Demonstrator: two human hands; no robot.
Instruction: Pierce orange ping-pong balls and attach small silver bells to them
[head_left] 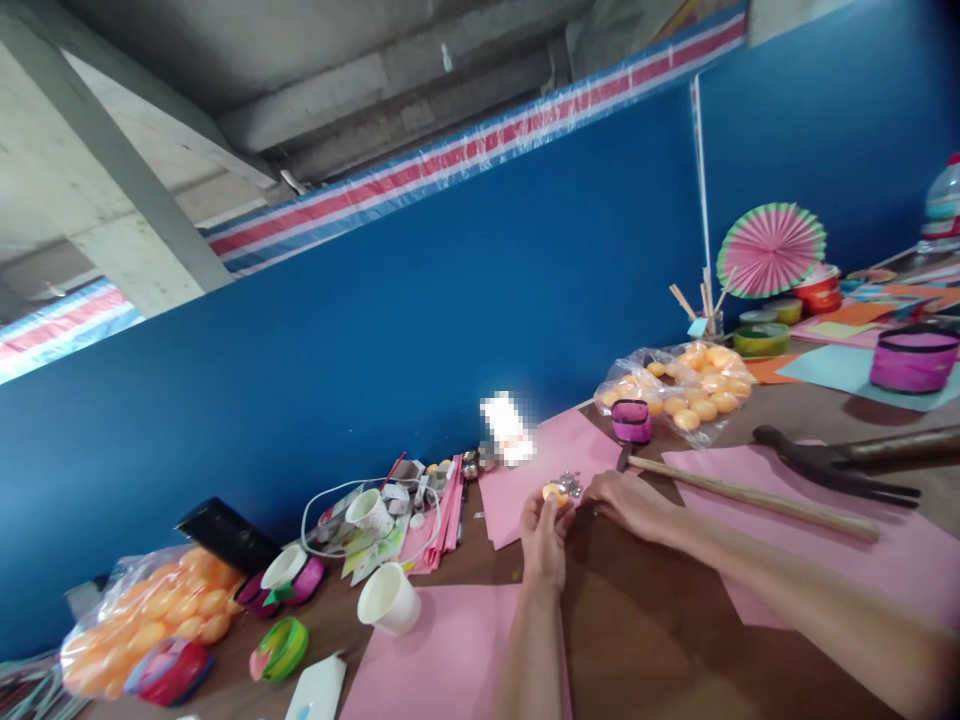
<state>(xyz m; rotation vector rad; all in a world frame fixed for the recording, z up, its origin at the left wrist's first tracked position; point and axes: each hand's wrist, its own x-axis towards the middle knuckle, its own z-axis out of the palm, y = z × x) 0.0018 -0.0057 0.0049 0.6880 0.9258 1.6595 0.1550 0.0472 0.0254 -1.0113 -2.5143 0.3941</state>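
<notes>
A: Setting: brown table (645,640) against a blue wall (420,330), concrete ceiling above. Camera tilted.

B: Hands?

A: Two, close together above the table's middle. Left hand (544,535) is closed around a small orange ball (555,492), pinched at the fingertips. Right hand (626,500) is curled, fingertips at a small shiny silver piece (571,485) that touches the ball. Whether it grips that piece or only touches it, cannot tell.

B: Counts?

A: Two clear bags of orange balls: one far left (142,620), one behind the hands (686,390). Balls inside too many and too blurred to count. Two white paper cups, one lying on its side (390,600), one further back (369,512). One hammer (832,465). One wooden stick (750,497) lying just right of the right hand. One pink-and-green paper fan (771,250). Several pink paper sheets; the nearest (442,660) lies left of the left forearm.

B: Any writing?

A: None legible; one patch at the wall is blurred out.

B: Containers?

A: Purple tub (913,358) at right, contents not visible.
</notes>
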